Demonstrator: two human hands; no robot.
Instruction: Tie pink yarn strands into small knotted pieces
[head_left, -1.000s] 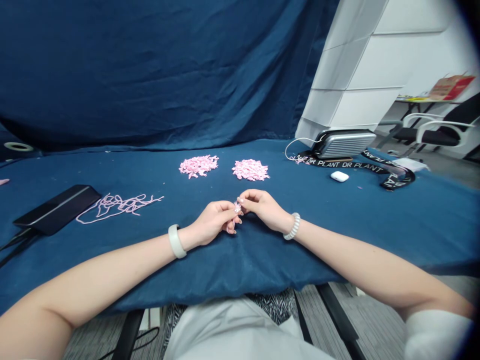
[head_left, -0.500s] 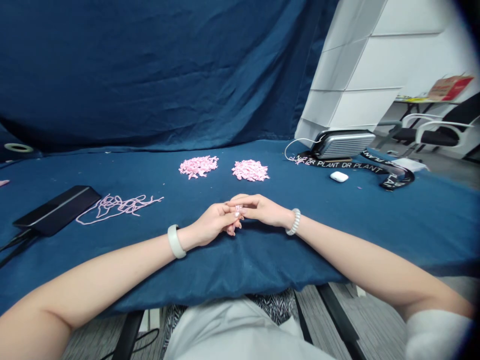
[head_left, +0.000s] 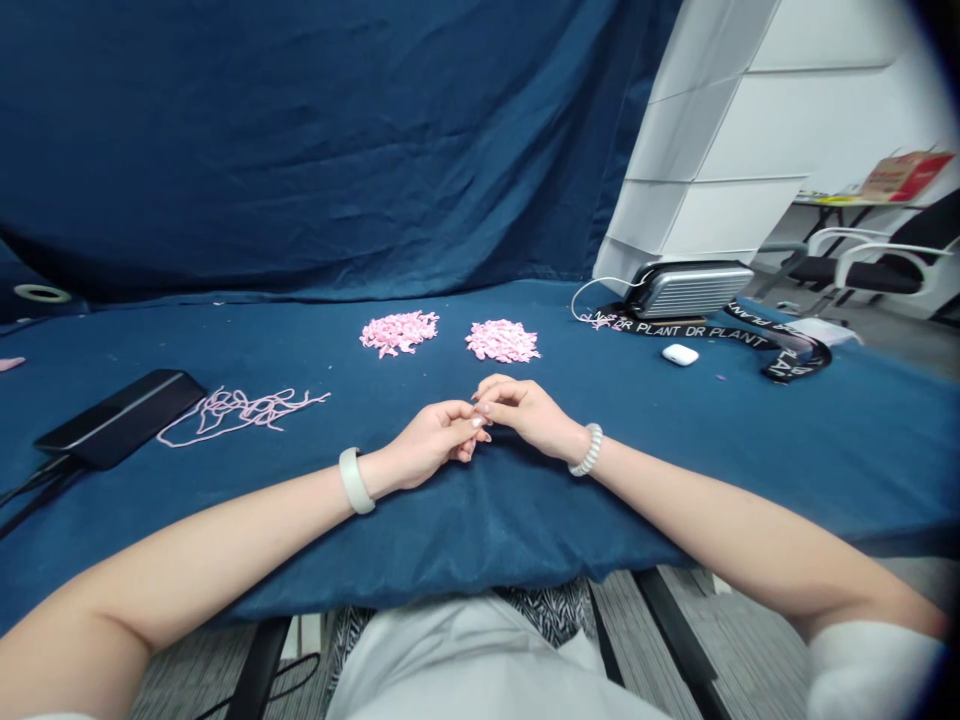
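My left hand [head_left: 431, 442] is closed in a pinch above the near part of the blue-covered table, a pale bangle on its wrist. Touching its fingertips are those of my right hand [head_left: 531, 410], also pinched, with a coiled band at the wrist. A short bit of pink yarn showed between the fingertips half a second ago; the fingers now mostly hide it. Beyond the hands lie two heaps of small pink yarn pieces, a left heap [head_left: 399, 332] and a right heap [head_left: 502, 341]. Long loose pink yarn [head_left: 247, 408] lies tangled to the left.
A black flat device [head_left: 124, 418] with a cable sits at the left. On the right are a silver ribbed box [head_left: 694, 290], a black lettered strap [head_left: 690, 331] and a small white case [head_left: 680, 354]. A blue curtain [head_left: 315, 150] hangs behind the table.
My right hand's fingers have drawn back slightly and bent from lying over the left fingertips into a pinch against them. The pink bit between them has become hidden. The left hand barely moved.
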